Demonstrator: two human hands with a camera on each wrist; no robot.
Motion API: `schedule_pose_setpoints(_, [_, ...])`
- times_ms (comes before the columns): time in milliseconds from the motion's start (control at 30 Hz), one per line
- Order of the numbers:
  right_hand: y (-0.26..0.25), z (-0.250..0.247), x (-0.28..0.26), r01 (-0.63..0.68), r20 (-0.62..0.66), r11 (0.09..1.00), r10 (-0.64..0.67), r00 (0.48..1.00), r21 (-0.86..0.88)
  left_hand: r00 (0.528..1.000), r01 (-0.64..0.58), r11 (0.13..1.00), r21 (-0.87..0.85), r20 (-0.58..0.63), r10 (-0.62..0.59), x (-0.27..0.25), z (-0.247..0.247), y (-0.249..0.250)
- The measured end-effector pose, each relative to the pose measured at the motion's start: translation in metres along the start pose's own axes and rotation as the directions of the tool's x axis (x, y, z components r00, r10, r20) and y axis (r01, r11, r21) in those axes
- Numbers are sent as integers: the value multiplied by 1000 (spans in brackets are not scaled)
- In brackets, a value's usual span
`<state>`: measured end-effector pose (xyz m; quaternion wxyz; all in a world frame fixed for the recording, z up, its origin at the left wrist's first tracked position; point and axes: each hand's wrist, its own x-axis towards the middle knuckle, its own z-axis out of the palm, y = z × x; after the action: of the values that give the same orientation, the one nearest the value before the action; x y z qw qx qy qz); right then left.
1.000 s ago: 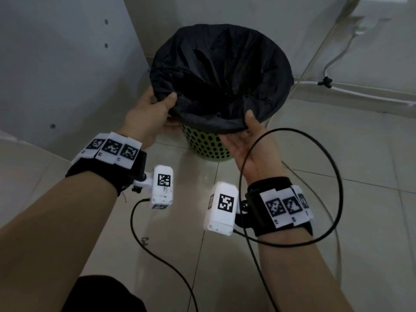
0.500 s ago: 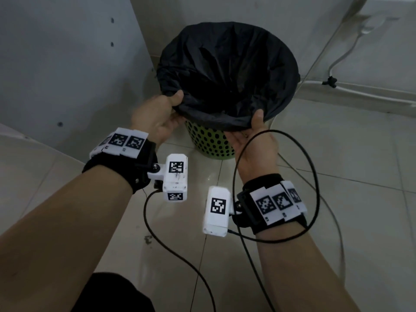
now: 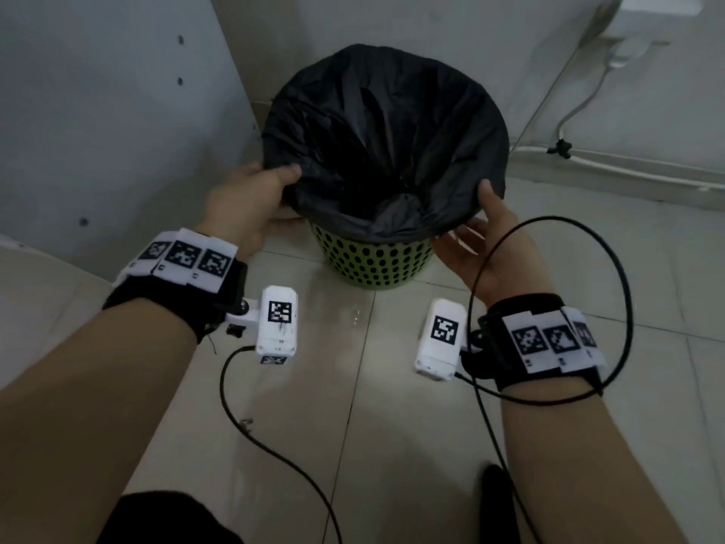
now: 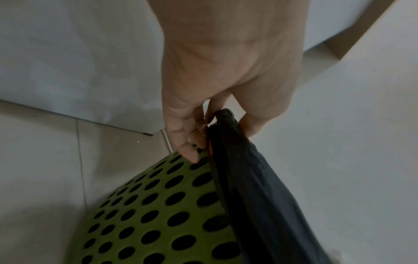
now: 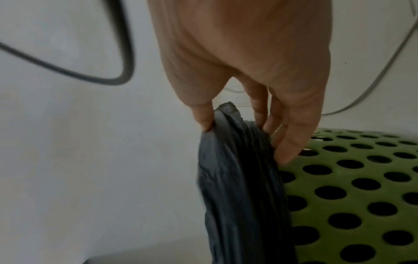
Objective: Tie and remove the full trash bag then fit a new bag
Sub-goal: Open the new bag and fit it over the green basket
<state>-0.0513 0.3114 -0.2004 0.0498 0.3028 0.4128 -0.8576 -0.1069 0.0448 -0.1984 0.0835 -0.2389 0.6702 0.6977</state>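
A black trash bag (image 3: 384, 151) lines a green perforated bin (image 3: 368, 261) on the tiled floor, its edge folded over the rim. My left hand (image 3: 251, 206) pinches the bag's edge at the near-left rim, thumb on top. In the left wrist view the left hand (image 4: 226, 123) holds the bunched black bag (image 4: 248, 178) against the green bin (image 4: 158, 214). My right hand (image 3: 478, 233) pinches the edge at the near-right rim. The right wrist view shows the right hand (image 5: 237, 123) gripping the gathered bag (image 5: 237, 178) beside the bin (image 5: 350, 187).
A grey cabinet panel (image 3: 117, 111) stands close on the left of the bin. A wall (image 3: 451, 29) runs behind, with white cables (image 3: 580, 108) at the right. Black wrist-camera cables (image 3: 549, 308) loop around my right forearm. Tiled floor (image 3: 353, 406) lies in front.
Both hands have slid apart along the near rim, the left toward the left side and the right toward the right side, still holding the bag's edge. The view has shifted closer over the bin.
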Motion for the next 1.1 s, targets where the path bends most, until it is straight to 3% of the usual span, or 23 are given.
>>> schedule_pose_setpoints(167, [-7, 8, -1, -21, 30, 998, 19, 999, 64, 999, -32, 999, 23, 44, 31, -6, 1, -1])
schedule_pose_setpoints(333, [-1, 13, -1, -78, 48, 990, 73, 996, 120, 991, -130, 990, -61, 7, 130, -12, 7, 0])
schedule_pose_setpoints(433, [6, 19, -10, -104, 102, 986, 91, 991, 130, 993, -119, 993, 13, 17, 119, -18, 15, -3])
schedule_pose_setpoints(500, [5, 22, -12, -51, 104, 995, 41, 994, 88, 993, -115, 992, 60, -2, 115, -18, 18, -4])
schedule_pose_setpoints(733, [-5, 16, 0, -95, 16, 979, 93, 996, 178, 990, -131, 988, 78, -42, 134, -16, 22, 3])
schedule_pose_setpoints(933, [0, 15, -4, -101, 59, 965, 90, 994, 240, 995, -90, 993, 75, -47, 94, -20, 22, 0])
schedule_pose_setpoints(1100, [8, 5, -13, -90, 75, 993, 85, 994, 72, 994, -98, 984, 149, -43, 105, -21, 15, 1])
